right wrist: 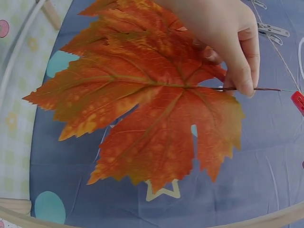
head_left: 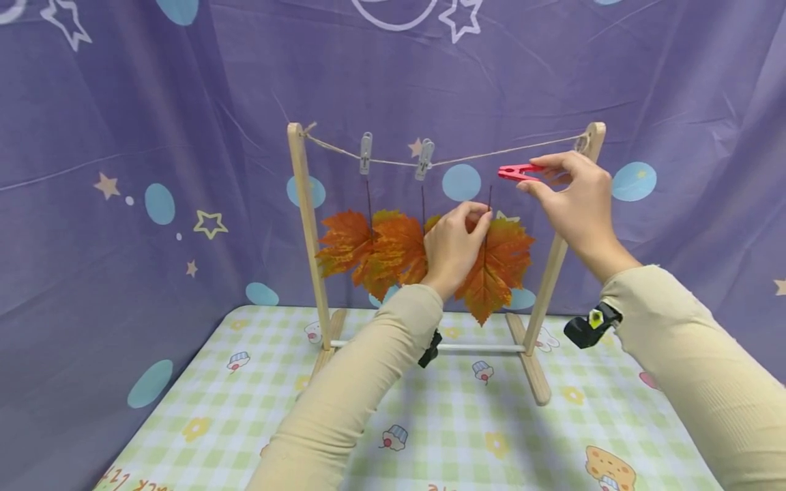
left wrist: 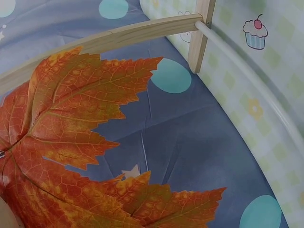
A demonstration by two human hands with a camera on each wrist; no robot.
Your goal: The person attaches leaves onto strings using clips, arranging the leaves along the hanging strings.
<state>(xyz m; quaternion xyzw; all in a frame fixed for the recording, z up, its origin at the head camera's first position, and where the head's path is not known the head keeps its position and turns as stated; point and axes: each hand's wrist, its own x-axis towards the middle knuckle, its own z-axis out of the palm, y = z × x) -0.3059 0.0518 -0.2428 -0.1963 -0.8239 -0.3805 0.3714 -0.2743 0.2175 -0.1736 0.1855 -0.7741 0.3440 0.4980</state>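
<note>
My left hand (head_left: 455,244) pinches the thin dark stem of an orange maple leaf (head_left: 491,266) between thumb and fingertips. The stem points up toward the twine (head_left: 510,149), as the head view shows. In the right wrist view the whole leaf (right wrist: 156,104) spreads out below those fingers. My right hand (head_left: 577,194) pinches a red clothespin (head_left: 517,172) just below the line, right of the stem's top. Two more maple leaves (head_left: 346,242) hang at the left, under two grey clothespins (head_left: 366,154) clipped on the twine. My left forearm and hand overlap part of the middle leaf.
The twine runs between two wooden posts (head_left: 307,218) of a stand. Its feet (head_left: 534,368) rest on a checked tablecloth (head_left: 202,395), joined by a white rod (head_left: 479,348). A purple patterned curtain (head_left: 184,102) hangs close behind.
</note>
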